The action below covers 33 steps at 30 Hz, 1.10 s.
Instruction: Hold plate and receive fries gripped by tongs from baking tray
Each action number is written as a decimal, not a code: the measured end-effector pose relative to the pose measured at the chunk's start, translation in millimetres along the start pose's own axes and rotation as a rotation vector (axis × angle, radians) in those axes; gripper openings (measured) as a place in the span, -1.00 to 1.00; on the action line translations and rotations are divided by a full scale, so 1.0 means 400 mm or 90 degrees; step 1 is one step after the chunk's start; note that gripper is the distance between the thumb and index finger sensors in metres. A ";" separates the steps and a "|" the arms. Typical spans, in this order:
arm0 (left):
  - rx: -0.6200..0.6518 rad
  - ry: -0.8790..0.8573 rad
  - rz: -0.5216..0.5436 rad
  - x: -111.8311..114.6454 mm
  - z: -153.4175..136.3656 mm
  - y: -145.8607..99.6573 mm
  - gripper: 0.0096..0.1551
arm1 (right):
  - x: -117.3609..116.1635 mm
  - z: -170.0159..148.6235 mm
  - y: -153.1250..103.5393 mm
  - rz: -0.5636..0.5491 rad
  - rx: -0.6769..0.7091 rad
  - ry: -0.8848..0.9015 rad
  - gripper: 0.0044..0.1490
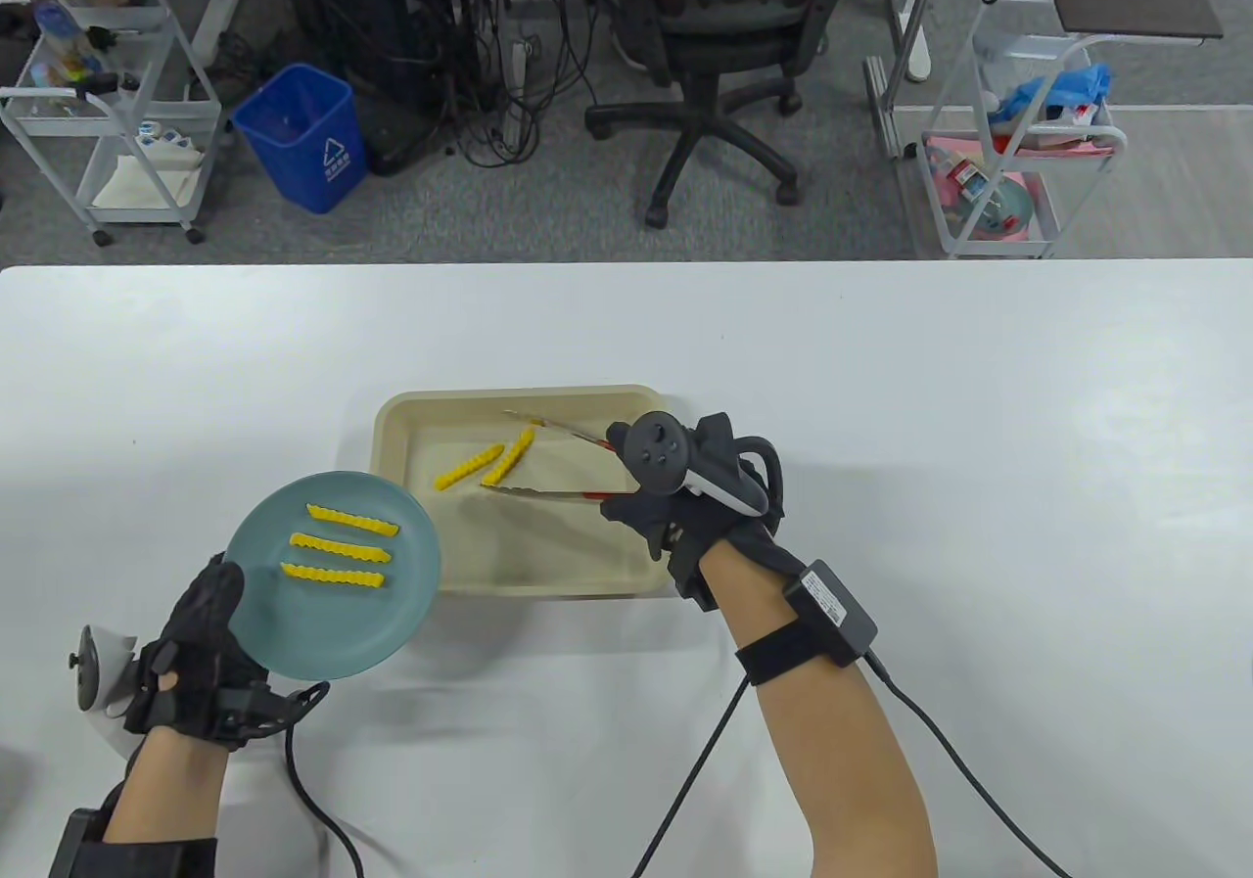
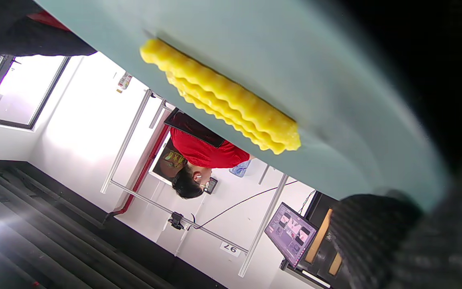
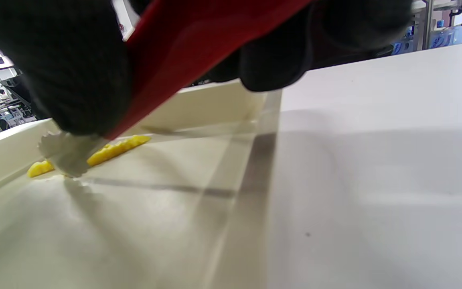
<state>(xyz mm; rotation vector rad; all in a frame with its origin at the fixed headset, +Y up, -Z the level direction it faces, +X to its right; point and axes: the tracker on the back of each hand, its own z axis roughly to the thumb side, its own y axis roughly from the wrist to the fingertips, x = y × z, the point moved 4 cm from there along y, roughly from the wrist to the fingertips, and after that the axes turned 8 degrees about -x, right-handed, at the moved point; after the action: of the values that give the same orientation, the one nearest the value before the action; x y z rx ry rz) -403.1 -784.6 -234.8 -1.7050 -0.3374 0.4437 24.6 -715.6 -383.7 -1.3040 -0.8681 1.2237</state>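
Note:
My left hand [image 1: 201, 628] grips the near-left rim of a teal plate [image 1: 323, 623] and holds it beside the tray's left edge. Three crinkle fries [image 1: 338, 550] lie on the plate; they also show in the left wrist view [image 2: 223, 98]. A beige baking tray [image 1: 587, 575] lies at the table's middle with two fries [image 1: 487, 462] in it. My right hand [image 1: 675, 516] holds red-handled metal tongs [image 1: 548, 455]. The tongs stand open, one arm on each side of the right-hand fry [image 1: 509, 455]. In the right wrist view a tong tip [image 3: 64, 154] is beside a fry [image 3: 114, 147].
The white table [image 1: 979, 408] stretches wide to the right and far side of the tray. Cables run from both wrists toward the near edge. Beyond the table stand an office chair [image 1: 729, 36], a blue bin [image 1: 299, 139] and two wire carts.

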 end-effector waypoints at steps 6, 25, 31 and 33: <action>-0.003 0.001 -0.002 0.001 -0.001 0.000 -0.23 | -0.019 -0.024 0.046 0.055 -0.025 0.059 -0.03; -0.004 -0.006 0.008 0.002 -0.003 -0.001 -0.23 | 0.028 -0.065 -0.065 -0.041 0.053 0.075 -0.25; -0.006 0.000 0.001 0.006 -0.003 0.001 -0.23 | 0.132 -0.021 -0.176 -0.149 0.090 0.127 -0.25; -0.006 0.003 -0.001 0.008 -0.004 0.002 -0.23 | 0.153 0.012 -0.209 -0.165 0.115 0.138 -0.25</action>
<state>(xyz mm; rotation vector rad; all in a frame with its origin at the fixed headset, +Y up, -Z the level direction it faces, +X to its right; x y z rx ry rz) -399.7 -784.6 -235.7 -1.7150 -0.3378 0.4367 45.7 -644.2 -311.5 -1.1167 -0.7263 0.9159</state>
